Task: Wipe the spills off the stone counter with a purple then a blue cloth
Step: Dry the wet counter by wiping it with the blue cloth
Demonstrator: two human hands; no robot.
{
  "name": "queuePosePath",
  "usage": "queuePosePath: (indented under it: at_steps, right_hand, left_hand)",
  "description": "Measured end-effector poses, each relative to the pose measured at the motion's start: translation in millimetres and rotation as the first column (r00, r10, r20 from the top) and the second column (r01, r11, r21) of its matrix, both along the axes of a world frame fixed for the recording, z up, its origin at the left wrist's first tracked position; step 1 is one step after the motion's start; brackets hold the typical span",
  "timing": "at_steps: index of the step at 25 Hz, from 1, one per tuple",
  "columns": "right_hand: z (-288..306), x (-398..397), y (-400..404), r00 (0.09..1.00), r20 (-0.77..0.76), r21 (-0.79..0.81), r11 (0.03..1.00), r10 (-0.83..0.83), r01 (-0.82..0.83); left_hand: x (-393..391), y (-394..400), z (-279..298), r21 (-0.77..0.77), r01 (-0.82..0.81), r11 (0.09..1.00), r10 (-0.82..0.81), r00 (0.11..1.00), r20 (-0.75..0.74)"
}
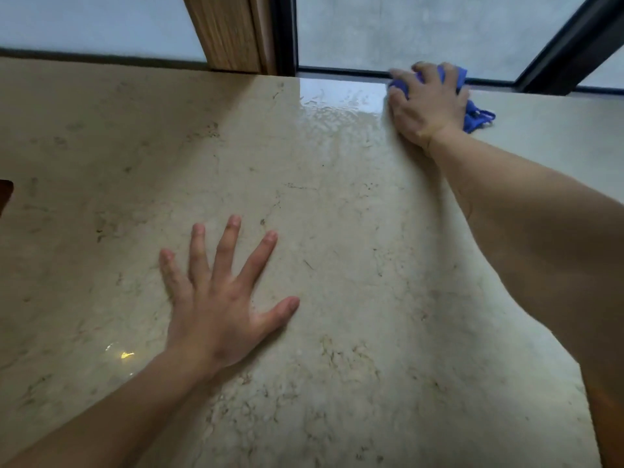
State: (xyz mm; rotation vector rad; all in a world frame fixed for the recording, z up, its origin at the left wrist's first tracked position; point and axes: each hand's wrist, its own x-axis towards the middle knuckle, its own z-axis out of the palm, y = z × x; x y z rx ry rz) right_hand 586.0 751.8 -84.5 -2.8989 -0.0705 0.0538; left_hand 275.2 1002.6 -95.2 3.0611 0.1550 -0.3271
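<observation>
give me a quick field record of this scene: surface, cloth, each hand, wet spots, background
surface: beige stone counter
cloth: blue cloth, bunched at the counter's far edge
right hand: right hand grips and presses the cloth
left hand: left hand flat on the counter, fingers spread, holding nothing
wet spots: glossy wet patch just left of the cloth
background: wooden post, dark window frame
</observation>
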Motion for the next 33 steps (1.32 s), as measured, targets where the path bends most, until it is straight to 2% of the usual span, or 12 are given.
queuePosePath:
  at_steps: [4,8,12,16,18,20,23,24,26,28,33]
  right_hand:
    - [-6,-83,12,1.000,-0.003,0.024,1.000,0.018,-0.018]
    - [-11,-204,11,0.999,0.001,0.040,0.998,-0.051,0.051]
    - [-10,-368,10,0.987,0.035,0.025,0.988,-0.155,0.154]
    - [-6,-565,0,0.961,-0.064,-0.013,0.963,-0.271,0.270]
    - [-3,-651,4,0.924,-0.056,-0.048,0.925,-0.379,0.376]
    - [-3,-697,16,0.862,-0.060,-0.077,0.864,-0.503,0.498]
    - [-3,-708,37,0.801,-0.048,-0.100,0.801,-0.597,0.591]
    - [-3,-706,45,0.817,-0.025,-0.119,0.813,-0.576,0.570]
    - [-8,-702,69,0.901,0.014,-0.184,0.885,-0.433,0.428]
    - [-11,-678,89,0.941,-0.005,-0.174,0.927,-0.338,0.332]
    - [-22,-504,84,0.941,0.008,-0.089,0.937,-0.339,0.338]
  left_hand:
    - [2,1,4,-0.032,-0.016,0.999,0.015,1.000,-0.017]
    - [3,2,2,-0.049,-0.004,0.999,0.005,1.000,0.013]
    - [-2,5,4,-0.070,0.042,0.997,-0.040,0.999,0.037]
    - [-8,5,10,-0.075,0.069,0.995,-0.068,0.997,0.022]
    - [-10,4,13,-0.076,0.080,0.994,-0.079,0.997,0.009]
    - [-12,2,15,-0.080,0.083,0.993,-0.083,0.997,0.009]
    - [-13,1,14,-0.084,0.078,0.993,-0.076,0.997,0.023]
    - [-12,1,13,-0.083,0.083,0.993,-0.080,0.996,0.033]
    - [-10,-1,11,-0.084,0.085,0.993,-0.082,0.996,0.040]
    - [-9,-1,9,-0.083,0.078,0.994,-0.075,0.996,0.037]
    - [-5,0,5,-0.083,0.068,0.994,-0.066,0.997,0.033]
